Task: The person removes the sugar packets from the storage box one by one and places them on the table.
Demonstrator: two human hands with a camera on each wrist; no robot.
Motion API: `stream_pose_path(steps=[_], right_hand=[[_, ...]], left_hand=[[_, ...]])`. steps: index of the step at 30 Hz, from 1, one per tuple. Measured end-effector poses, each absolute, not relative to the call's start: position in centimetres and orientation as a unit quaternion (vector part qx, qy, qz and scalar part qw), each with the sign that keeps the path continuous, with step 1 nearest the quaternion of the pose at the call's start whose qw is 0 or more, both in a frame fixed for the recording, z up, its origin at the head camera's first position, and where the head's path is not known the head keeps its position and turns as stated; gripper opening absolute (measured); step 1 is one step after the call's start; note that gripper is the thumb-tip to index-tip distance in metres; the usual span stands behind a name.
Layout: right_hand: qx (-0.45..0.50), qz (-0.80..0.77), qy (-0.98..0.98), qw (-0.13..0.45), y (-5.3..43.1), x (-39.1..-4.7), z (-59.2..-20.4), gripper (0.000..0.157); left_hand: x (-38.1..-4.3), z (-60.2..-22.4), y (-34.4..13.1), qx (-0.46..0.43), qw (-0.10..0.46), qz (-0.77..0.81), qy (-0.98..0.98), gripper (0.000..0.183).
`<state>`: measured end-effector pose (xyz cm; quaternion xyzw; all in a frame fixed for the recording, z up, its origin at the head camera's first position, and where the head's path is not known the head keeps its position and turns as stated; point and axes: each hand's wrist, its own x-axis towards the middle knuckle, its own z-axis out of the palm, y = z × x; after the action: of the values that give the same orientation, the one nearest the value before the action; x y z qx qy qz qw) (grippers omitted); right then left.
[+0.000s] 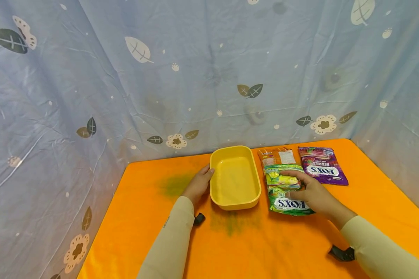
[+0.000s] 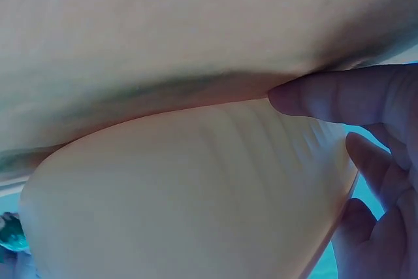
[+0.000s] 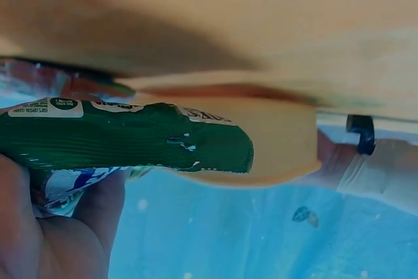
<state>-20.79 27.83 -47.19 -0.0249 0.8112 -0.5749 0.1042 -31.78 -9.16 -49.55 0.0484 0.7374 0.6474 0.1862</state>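
Note:
A yellow rectangular plastic container stands upright on the orange-covered table, and nothing shows inside it. My left hand holds it by its left side, with the thumb at the rim. In the left wrist view, the fingers lie along the container's outer wall. To its right, my right hand grips a green FOX'S candy bag from above. The right wrist view shows this bag raised off the table, between the camera and the container. Part of the grip is hidden behind the bag.
An orange candy bag lies just behind the green one, partly covered by it. Farther right is a purple FOX'S berries bag. Blue patterned curtains enclose the table's back and sides. Black straps show at the wrists.

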Motion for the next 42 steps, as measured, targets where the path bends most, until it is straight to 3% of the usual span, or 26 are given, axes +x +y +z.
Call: stream_pose_path(steps=[13, 24, 35, 42], right_hand=[[-0.046, -0.563, 0.816, 0.118, 28.3, -19.5, -49.1, 0.066], [-0.020, -0.557, 0.815, 0.162, 28.7, -19.0, -49.0, 0.072], [0.026, -0.479, 0.866, 0.141, 29.3, -18.7, -47.4, 0.067], [-0.004, -0.366, 0.928, 0.073, 29.9, -19.3, -46.5, 0.058]], left_hand=[[-32.1, -49.6, -9.0, 0.046, 0.183, 0.649, 0.737, 0.051], [-32.0, -49.6, -8.4, 0.046, 0.194, 0.648, 0.735, 0.053], [-32.6, -49.9, -8.0, 0.054, 0.185, 0.625, 0.756, 0.055], [-33.0, -49.8, -8.0, 0.052, 0.159, 0.564, 0.809, 0.058]])
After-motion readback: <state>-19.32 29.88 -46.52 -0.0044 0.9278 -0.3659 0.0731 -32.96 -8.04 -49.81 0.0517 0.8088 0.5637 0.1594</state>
